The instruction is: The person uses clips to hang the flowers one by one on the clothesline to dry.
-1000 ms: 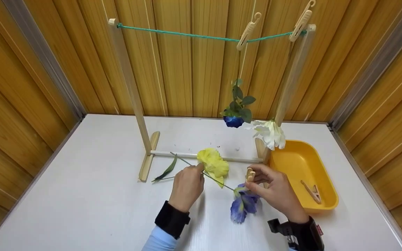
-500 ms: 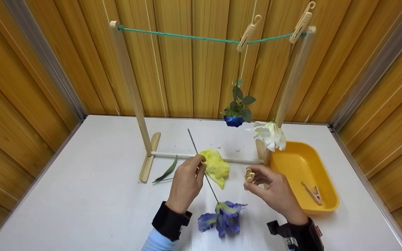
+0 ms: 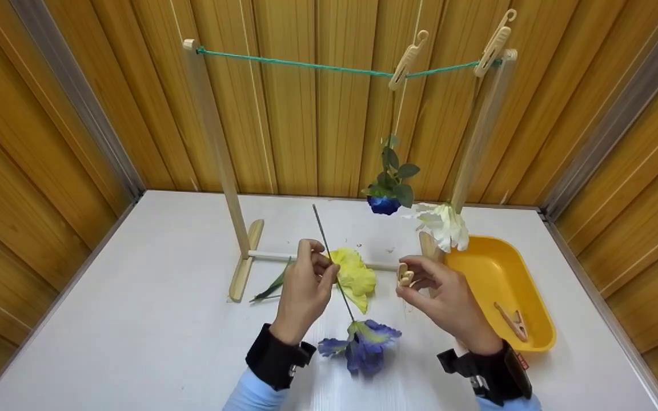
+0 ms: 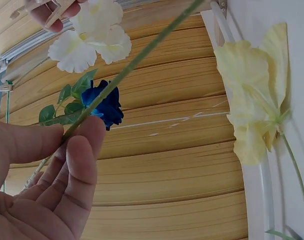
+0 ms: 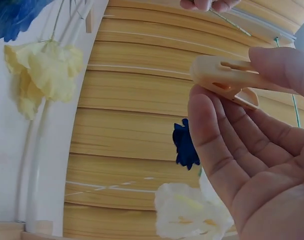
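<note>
My left hand (image 3: pixel 306 291) pinches the stem of a purple flower (image 3: pixel 363 348) between thumb and fingers. Its bloom hangs downward near the front, and the bare stem end points up and away. In the left wrist view the green stem (image 4: pixel 136 60) crosses the fingertips. My right hand (image 3: pixel 449 297) holds a beige clothespin (image 3: pixel 404 275), which the right wrist view shows between thumb and fingers (image 5: pixel 227 77). Behind the left hand a yellow flower (image 3: pixel 354 279) lies on the white table (image 3: pixel 135 342). A blue rose (image 3: pixel 384 204) and a white flower (image 3: pixel 446 225) hang upside down from the line.
A green cord (image 3: pixel 306 64) spans two wooden posts (image 3: pixel 215 154). Two clothespins, one at mid-right (image 3: pixel 408 60) and one by the right post (image 3: pixel 494 48), grip it. A yellow bin (image 3: pixel 540 297) at right holds another clothespin (image 3: pixel 513 322). Wood-patterned walls (image 3: pixel 283 131) enclose the table.
My left hand has raised the purple flower's stem and turned it steeper, and the bloom has swung left and toward me. The right hand keeps its clothespin and has shifted slightly.
</note>
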A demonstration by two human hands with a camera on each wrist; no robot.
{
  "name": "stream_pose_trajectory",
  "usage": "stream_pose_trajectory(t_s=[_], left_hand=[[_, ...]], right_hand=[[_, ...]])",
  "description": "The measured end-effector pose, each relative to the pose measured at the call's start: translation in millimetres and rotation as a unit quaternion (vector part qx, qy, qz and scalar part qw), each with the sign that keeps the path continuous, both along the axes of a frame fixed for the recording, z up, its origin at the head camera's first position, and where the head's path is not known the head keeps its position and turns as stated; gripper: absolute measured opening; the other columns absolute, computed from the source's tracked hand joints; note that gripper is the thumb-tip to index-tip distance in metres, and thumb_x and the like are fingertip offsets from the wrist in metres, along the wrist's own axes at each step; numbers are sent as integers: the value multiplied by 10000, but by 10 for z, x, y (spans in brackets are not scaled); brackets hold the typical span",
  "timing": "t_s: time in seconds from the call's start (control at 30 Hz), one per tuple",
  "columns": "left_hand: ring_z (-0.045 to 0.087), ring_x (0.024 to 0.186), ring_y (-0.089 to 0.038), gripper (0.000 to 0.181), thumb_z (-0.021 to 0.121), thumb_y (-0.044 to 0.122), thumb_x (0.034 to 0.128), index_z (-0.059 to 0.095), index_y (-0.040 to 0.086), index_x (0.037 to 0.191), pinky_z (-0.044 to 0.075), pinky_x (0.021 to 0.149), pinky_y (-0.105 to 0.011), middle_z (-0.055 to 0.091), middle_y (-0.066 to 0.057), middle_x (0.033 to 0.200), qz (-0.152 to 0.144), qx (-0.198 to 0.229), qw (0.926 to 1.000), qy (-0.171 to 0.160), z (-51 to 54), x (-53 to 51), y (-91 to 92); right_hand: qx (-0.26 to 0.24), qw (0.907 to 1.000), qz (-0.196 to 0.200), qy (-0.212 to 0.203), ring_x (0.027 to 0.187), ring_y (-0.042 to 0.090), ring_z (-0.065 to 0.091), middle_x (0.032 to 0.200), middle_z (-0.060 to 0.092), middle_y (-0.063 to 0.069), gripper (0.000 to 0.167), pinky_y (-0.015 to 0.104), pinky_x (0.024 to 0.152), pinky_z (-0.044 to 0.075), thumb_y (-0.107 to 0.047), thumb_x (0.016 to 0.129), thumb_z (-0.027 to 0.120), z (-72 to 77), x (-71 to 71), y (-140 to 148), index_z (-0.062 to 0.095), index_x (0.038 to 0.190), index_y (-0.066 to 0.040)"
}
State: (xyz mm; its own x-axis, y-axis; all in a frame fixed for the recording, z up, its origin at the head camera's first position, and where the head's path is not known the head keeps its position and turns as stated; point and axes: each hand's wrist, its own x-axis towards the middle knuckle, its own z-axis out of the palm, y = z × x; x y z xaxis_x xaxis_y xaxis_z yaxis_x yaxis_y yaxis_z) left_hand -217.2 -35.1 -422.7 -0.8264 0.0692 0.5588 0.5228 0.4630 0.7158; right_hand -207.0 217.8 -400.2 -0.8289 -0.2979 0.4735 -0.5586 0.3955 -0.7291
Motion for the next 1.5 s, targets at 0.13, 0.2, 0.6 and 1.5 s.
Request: stream_pose_trajectory(t_s=[0.13,0.2,0.6,1.5], left_hand=[[687,737,-159,249,666,-2,983,523,8,1186,571,688,-299,691,-78,884,-155,-79,9997,176,102,-34,0],[685,743,-155,212,669,-2,982,556,13,1160,571,688,-296,693,-78,887,-183,-173,9992,302,162,-54,-4],[674,751,-178,113,674,-37,964,599,1,1039,562,643,-292,691,-91,865,-224,-918,9908,966,675,-276,-92],[714,877,-294,78,612,-49,983,646,-61,1051,584,782,-376,732,-189,980,3,-1157,9924,416,1284,-1130,-134]], right_hand=[[112,9997,156,159,902,178,704,1017,727,71,356,215,795,586,41,872,784,141,-50,-25,677,1210,18],[179,9995,212,166,933,214,709,1037,724,81,349,218,810,588,35,876,783,221,-75,-40,677,1208,13],[591,9969,405,335,964,262,720,1066,717,120,405,282,828,605,25,871,795,745,-277,-171,648,1247,56],[612,9961,302,560,913,219,724,1073,716,166,348,164,804,565,7,889,786,1802,-935,-486,668,1212,58]])
